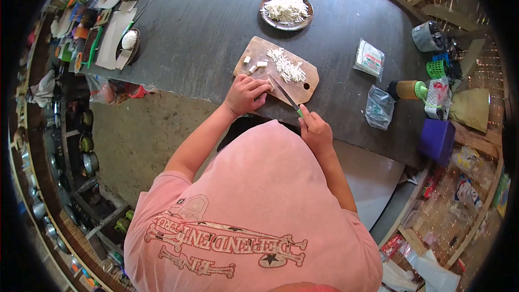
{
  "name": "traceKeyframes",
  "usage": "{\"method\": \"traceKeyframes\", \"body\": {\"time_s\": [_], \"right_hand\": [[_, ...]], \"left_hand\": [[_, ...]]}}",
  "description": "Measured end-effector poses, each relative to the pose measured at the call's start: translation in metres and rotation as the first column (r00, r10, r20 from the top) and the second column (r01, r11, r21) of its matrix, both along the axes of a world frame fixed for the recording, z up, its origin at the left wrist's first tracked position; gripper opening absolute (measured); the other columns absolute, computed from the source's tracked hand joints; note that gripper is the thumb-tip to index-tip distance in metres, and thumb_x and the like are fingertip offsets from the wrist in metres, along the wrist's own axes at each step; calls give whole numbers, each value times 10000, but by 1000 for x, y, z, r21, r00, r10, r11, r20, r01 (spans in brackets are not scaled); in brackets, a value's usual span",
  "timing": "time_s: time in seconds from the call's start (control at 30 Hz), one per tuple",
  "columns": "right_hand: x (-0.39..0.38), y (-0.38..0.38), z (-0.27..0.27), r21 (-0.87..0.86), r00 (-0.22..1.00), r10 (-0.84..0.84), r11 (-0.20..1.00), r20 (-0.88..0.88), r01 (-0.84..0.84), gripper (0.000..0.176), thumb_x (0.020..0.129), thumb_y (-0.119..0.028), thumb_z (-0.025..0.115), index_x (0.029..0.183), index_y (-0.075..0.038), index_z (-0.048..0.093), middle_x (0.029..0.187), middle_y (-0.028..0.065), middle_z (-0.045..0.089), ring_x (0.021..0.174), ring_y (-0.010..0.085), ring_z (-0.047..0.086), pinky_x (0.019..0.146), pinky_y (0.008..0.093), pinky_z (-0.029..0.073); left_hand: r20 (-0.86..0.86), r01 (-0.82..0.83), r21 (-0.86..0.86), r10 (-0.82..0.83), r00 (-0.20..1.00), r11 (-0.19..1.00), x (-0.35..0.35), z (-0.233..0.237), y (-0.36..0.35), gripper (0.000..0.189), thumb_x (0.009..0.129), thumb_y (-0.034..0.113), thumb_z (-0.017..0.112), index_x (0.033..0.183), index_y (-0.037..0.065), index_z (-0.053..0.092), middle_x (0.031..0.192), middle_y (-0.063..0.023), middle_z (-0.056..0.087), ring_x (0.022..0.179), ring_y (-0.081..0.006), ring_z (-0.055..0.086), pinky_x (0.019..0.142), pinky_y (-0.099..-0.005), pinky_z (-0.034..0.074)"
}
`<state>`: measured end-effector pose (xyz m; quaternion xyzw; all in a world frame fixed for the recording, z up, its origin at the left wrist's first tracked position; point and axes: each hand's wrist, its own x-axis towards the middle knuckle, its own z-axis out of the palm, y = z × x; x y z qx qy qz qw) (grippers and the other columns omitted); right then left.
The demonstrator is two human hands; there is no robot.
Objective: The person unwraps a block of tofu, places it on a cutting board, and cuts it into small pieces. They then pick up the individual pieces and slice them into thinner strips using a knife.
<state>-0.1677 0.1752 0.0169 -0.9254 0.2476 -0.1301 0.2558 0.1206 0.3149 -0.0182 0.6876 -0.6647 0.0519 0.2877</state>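
With the left hand (247,95), fingers bent, holds a small cream-white piece (271,83) on a pale wooden cutting board (295,88), near small white blocks (262,64) and thin white shreds (288,68); grips a green-handled, narrow-bladed knife (286,97) in the clenched right hand (317,130).

Left hand (246,95) at wooden board (257,48), right hand (316,131) gripping knife (287,97), white strips (287,67), heaped plate (289,27) beyond

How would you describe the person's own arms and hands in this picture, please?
The left hand and right hand are ungloved, with no watch or bracelet visible. Short pink sleeves leave both forearms bare. They belong to a pink shirt printed with lettering, bone shapes and a dark star.
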Motion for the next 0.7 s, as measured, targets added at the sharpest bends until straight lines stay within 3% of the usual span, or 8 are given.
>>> {"method": "traceKeyframes", "body": {"time_s": [0.33, 0.43, 0.5, 0.7], "right_hand": [[-1, -18, 0, 117, 994, 108, 987, 19, -110, 459, 1018, -195, 733, 1462, -95, 680, 925, 119, 684, 740, 370, 736, 648, 476, 612], [1, -18, 10, 127, 994, 107, 987, -36, -102, 458, 1010, -155, 743, 1458, -79, 689, 926, 142, 686, 762, 389, 722, 668, 496, 590], [4, -17, 15, 41, 984, 149, 988, -94, -146, 459, 1030, -225, 719, 1463, -78, 680, 921, 114, 695, 730, 347, 744, 645, 469, 613], [20, -3, 66, 6, 952, 126, 991, -279, -130, 475, 1035, -177, 670, 1491, -44, 661, 933, 112, 706, 749, 324, 759, 655, 458, 620]], "left_hand": [[132, 40, -8, -39, 991, 999, 1, -3, 1, 368, 837, 172, 835, 1204, 181, 814, 1245, 52, 785, 975, -155, 701, 970, -391, 500], [118, 44, -21, -41, 992, 999, 1, -3, 0, 367, 835, 167, 835, 1201, 175, 817, 1241, 54, 786, 969, -154, 701, 970, -390, 499], [117, 50, -28, -46, 992, 998, 3, -3, -1, 361, 846, 182, 833, 1207, 178, 819, 1234, 62, 786, 966, -144, 701, 976, -386, 495], [117, 66, -28, -62, 991, 997, 6, -5, 0, 336, 868, 205, 805, 1203, 179, 820, 1213, 65, 790, 948, -145, 698, 972, -392, 487]]}}
